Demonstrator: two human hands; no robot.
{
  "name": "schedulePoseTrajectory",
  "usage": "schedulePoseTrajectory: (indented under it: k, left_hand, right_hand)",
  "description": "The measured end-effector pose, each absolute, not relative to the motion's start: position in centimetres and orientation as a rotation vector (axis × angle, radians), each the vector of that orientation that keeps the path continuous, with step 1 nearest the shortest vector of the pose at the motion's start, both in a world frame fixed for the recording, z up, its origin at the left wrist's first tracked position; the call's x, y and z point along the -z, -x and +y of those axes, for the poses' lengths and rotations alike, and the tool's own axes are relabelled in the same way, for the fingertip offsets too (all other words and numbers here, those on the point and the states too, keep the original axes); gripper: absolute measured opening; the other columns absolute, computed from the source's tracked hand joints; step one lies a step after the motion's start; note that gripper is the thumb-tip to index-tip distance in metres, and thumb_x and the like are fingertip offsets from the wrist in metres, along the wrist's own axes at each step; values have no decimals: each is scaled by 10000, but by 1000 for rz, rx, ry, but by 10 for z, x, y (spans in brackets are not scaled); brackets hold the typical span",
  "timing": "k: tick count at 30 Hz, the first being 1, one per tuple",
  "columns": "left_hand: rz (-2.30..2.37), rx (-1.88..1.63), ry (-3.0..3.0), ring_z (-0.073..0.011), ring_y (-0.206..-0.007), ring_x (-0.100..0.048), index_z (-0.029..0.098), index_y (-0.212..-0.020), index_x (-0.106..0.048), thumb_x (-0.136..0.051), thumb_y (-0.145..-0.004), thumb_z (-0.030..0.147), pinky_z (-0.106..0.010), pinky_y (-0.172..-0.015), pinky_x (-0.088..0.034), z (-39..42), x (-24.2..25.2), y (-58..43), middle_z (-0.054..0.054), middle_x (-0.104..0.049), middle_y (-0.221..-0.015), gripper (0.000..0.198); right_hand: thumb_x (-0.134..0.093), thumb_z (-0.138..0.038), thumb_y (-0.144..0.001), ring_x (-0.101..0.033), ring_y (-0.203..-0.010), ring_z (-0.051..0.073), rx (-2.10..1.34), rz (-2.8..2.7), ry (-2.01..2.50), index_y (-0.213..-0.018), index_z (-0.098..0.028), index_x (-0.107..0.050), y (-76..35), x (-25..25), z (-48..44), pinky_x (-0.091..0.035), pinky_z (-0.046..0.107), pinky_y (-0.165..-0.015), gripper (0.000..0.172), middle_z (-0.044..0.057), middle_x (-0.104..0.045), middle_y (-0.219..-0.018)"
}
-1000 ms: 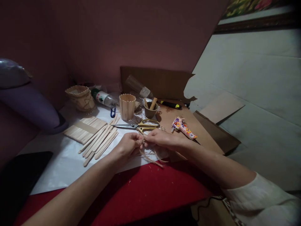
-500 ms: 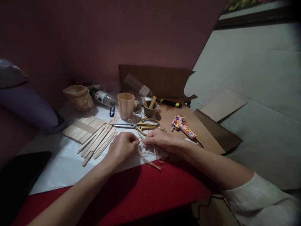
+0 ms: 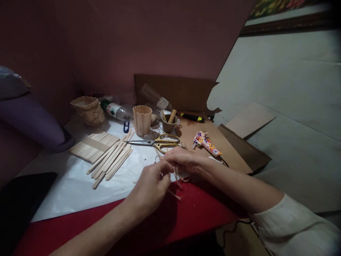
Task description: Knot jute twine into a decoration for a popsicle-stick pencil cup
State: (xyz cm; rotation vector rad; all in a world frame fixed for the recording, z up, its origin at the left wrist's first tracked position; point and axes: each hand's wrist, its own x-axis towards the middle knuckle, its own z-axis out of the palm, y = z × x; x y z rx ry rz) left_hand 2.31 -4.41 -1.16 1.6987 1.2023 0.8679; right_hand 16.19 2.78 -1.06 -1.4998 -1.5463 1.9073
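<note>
My left hand [image 3: 153, 186] is closed, thumb against the bent fingers, close to the right hand and over strands of twine. My right hand [image 3: 181, 159] is closed on tan twine [image 3: 176, 176], whose loose ends hang below it over the red table edge. The exact grip at the fingertips is partly hidden. Just beyond the hands lie scissors [image 3: 157, 142] with gold handles, blades pointing left. A cup made of wooden craft sticks [image 3: 142, 121] stands behind the scissors. Loose craft sticks [image 3: 112, 161] fan out to the left, beside a banded bundle of sticks [image 3: 94, 145].
A floral glue gun [image 3: 206, 143] lies on cardboard [image 3: 226, 149] at the right. Behind stand a small brown pot [image 3: 169, 126] holding sticks, a utility knife [image 3: 193, 117], plastic bottles [image 3: 114, 109] and a twine-wrapped stick basket [image 3: 89, 111]. A purple object [image 3: 32, 117] juts in from the left.
My left hand has moved right and nearer to me, from the twine's end to below the right fingers. My right hand has stayed nearly in place.
</note>
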Motion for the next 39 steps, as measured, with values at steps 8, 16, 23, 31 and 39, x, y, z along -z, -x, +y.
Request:
schedulePoseTrajectory:
  k: [8,16,23,31,39]
  left_hand:
    - [1299,-996,-1859,-136,-625,-560,189,-758,-635,-506,-813,278,-245,-613,-390,-43,7,-21,-26,-640,-682,167]
    - [1067,-756,-937,-63,-328,-406,130,-654,-542,-562,-683,198,-195,-372,-257,0,26,-15,13,-516,-474,76]
    - [1267,-679,-1100,-36,-262,-256,160,-495,-470,-539,-716,212,-186,-313,-127,4,30,-15,61,-370,-322,238]
    - [1338,-672,-1112,-34,-260,-252,156,-509,-491,-562,-702,228,-195,-308,-109,6,26,-19,60,-393,-342,218]
    - [1296,-719,-1106,-23,-277,-256,143,-535,-505,-577,-699,229,-186,-315,-122,4,25,-20,56,-430,-377,199]
  right_hand:
    - [-612,-223,-699,-219,-343,25,-2000,-1582,1351,-620,-154,-493,-170,15,31,-126,182,-337,158,-89,-360,-431]
    - [-591,-279,-727,-187,-339,32,-1981,-1662,1277,-676,-163,-499,-172,12,27,-95,191,-330,157,-102,-302,-433]
    - [-552,-189,-706,-291,-372,37,-1626,-1910,1463,-633,-152,-511,-170,10,24,-185,184,-357,92,-75,-382,-456]
    - [-486,-194,-760,-373,-395,50,-1455,-2098,1516,-602,-131,-555,-182,5,25,-261,185,-388,183,-20,-505,-496]
    - [-509,-174,-710,-490,-542,92,-956,-2268,1487,-681,-165,-642,-192,2,25,-301,205,-475,136,13,-607,-617]
